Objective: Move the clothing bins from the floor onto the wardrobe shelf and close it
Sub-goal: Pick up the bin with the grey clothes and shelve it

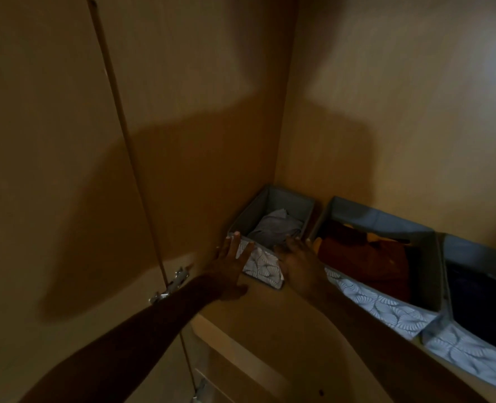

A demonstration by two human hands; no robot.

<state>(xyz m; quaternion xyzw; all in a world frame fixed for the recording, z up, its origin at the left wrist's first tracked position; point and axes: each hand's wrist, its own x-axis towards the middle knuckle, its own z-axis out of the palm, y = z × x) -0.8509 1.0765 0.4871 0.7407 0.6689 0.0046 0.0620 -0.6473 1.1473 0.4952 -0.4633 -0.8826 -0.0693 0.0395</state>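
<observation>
Three fabric bins with leaf-patterned fronts stand in a row on the wardrobe shelf (273,324). The small grey bin (262,263) sits in the back left corner and holds grey cloth. Beside it stands a wider bin (386,308) with rust and yellow clothes, then a bin (467,353) with dark clothes at the right. My left hand (226,266) lies flat against the small bin's front left corner, fingers spread. My right hand (299,263) presses flat on its front right corner. Neither hand grips anything.
The open wardrobe door (52,170) stands at the left, with a metal hinge (171,286) by my left forearm. The wardrobe's side wall and back wall enclose the corner. A lower shelf edge (235,350) shows beneath.
</observation>
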